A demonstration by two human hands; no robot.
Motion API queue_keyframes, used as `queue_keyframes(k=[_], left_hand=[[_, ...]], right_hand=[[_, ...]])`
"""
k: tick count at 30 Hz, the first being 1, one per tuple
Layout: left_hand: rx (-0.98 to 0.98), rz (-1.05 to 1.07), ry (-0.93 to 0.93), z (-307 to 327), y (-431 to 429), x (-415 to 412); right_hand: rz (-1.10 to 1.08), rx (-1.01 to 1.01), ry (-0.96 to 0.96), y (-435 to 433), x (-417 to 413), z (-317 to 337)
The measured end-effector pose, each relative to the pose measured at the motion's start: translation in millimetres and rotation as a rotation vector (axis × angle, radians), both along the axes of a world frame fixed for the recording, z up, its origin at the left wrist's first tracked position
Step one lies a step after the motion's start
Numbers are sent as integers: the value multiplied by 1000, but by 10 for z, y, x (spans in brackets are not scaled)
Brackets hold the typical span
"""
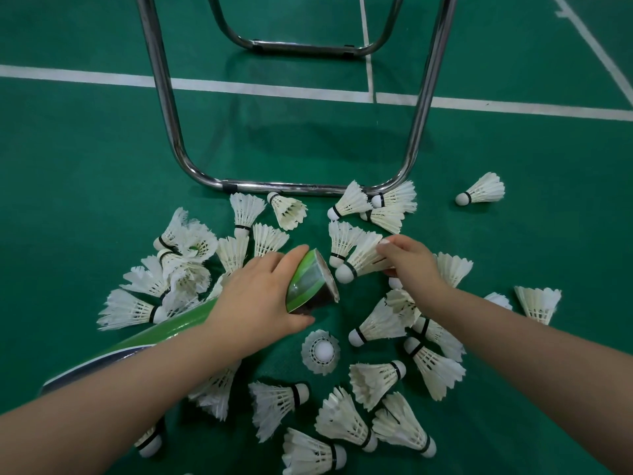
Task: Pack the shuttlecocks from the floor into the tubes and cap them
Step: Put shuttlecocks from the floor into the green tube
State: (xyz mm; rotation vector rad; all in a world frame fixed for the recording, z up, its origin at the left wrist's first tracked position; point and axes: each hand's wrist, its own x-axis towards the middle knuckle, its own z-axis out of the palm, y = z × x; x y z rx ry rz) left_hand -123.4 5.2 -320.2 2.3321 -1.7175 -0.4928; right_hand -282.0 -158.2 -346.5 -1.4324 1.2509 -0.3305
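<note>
With the left hand [260, 296], grips a glossy green tube [305, 282] just behind its open round mouth, fingers curled over the top, thumb beneath. With the right hand [411, 258], pinches a white feathered shuttlecock [363, 258] by its skirt, rounded cork tip aimed at the mouth, just short of it. Scattered all round on the smooth green floor [85, 166]: many more shuttlecocks [376, 378], some frayed. Beyond, at the pile's far edge, a bent chrome frame [298, 189], white court lines behind.

Left grip [260, 296], right grip [414, 262], both curled
</note>
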Motion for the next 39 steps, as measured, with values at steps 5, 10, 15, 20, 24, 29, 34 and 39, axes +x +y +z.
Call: queue_keyframes(k=[5, 10, 15, 20, 24, 29, 34, 39], left_hand=[[12, 6, -5, -4, -15, -15], [0, 10, -10, 13, -10, -42], [-19, 5, -11, 9, -24, -58], [-28, -13, -9, 18, -4, -69], [-56, -18, -23, 18, 12, -86], [-108, -98, -74, -27, 18, -111], [-63, -73, -37, 49, -194, -183], [-60, 9, -44, 19, -521, -152]], right_hand=[[-57, 62, -205, 219, 32, 388], [177, 57, -188, 440, 100, 533], [447, 179, -156, 524, 135, 519], [706, 308, -95, 457, 184, 517], [850, 385, -58, 449, 240, 549], [965, 494, 9, 416, 305, 562], [895, 400, -11, 294, 295, 596], [384, 351, -122, -315, 161, 596]])
